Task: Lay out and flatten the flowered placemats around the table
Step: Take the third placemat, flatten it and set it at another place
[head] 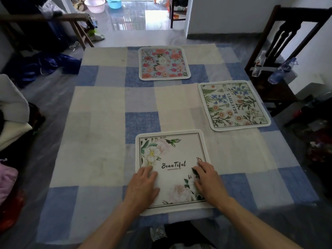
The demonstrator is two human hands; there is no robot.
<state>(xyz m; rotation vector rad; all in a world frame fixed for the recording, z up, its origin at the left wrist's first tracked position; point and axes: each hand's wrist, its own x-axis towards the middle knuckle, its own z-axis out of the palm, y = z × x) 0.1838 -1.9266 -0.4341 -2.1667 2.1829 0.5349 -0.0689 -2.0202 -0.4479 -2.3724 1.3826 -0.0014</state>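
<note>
Three flowered placemats lie on the checked blue and cream tablecloth [100, 123]. The nearest one, white with pale roses and the word "Beautiful" [172, 155], lies flat at the near edge. My left hand [143, 186] presses its left lower part with flat fingers. My right hand [206, 182] presses its right side the same way. A mat with wildflowers and "BEAUTIFUL" [233, 105] lies at the right edge. A blue mat with red and orange roses [163, 62] lies at the far edge.
A dark wooden chair [287, 42] stands at the right with two plastic bottles [276, 69] on its seat. Folded cloth and bags [10, 123] are piled at the left. Blue cloth [45, 65] lies on the floor at the far left.
</note>
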